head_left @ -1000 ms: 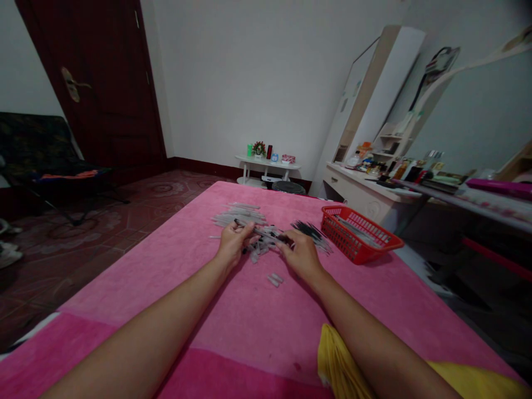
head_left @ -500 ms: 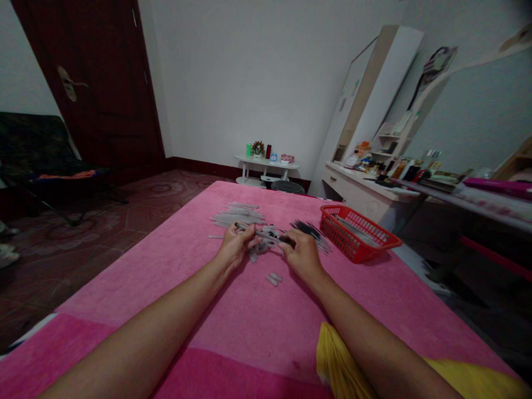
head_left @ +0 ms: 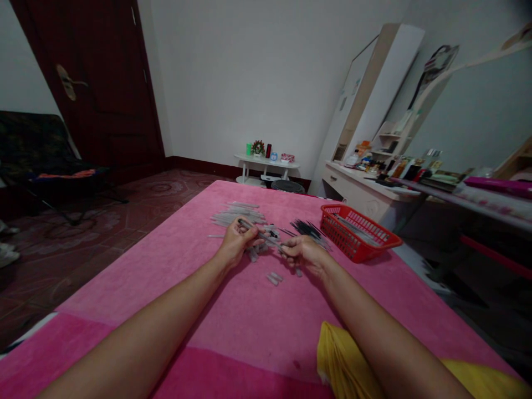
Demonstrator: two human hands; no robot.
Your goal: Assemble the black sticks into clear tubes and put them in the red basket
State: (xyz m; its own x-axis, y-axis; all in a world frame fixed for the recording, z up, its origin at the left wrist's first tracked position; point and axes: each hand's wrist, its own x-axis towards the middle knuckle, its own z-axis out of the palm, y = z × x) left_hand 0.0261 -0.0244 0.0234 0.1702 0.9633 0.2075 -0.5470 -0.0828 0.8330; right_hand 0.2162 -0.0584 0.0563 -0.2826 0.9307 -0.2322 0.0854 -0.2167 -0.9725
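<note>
A slim pen (head_left: pixel 271 241) slants between my two hands above the pink cloth. My left hand (head_left: pixel 236 241) is closed round its upper, dark-ended part. With thumb and fingers, my right hand (head_left: pixel 308 256) pinches its lower end. Just below the right hand shows a small greyish pen cap (head_left: pixel 298 272); whether it is held or lying there I cannot tell. Behind the left hand lies a pile of clear pen barrels (head_left: pixel 236 214). Dark pen refills (head_left: pixel 305 228) lie behind the right hand. Clear caps (head_left: pixel 254 255) are heaped under the pen, and a few loose caps (head_left: pixel 274 278) lie nearer me.
A red plastic basket (head_left: pixel 358 257) holding long thin pieces stands right of the refills. Yellow fabric (head_left: pixel 338 354) lies under my right forearm. The pink cloth (head_left: pixel 233 321) covers the table. Beyond are a low white stand (head_left: pixel 266 160) and a dressing table (head_left: pixel 357 185).
My right hand has turned and its fingers have shifted to the pen's lower end, uncovering more of the pen. The small cap below that hand now shows. My left hand has barely moved.
</note>
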